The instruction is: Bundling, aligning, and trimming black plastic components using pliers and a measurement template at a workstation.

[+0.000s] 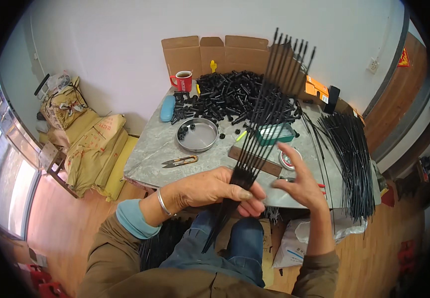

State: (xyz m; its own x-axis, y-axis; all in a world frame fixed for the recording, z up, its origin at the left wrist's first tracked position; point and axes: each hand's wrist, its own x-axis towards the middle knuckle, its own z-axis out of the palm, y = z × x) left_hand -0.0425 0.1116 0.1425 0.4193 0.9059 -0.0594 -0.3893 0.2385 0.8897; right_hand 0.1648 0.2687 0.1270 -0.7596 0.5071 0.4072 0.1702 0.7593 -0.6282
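Above my lap, before the bench [150, 149]: black rods [264, 114] fan up and away.
My left hand [215, 191] clamps their lower ends; my right hand [302, 184], open and empty, hovers just beside them.

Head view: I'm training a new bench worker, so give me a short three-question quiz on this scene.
1. True or false: the left hand grips a fanned bundle of thin black rods.
2. Which lies nearest the round metal pan? A) thread snips B) red mug C) orange box
3. Fill in: the right hand is ____, fingers spread beside the bundle.

Key: 1 true. 2 A. 3 open.
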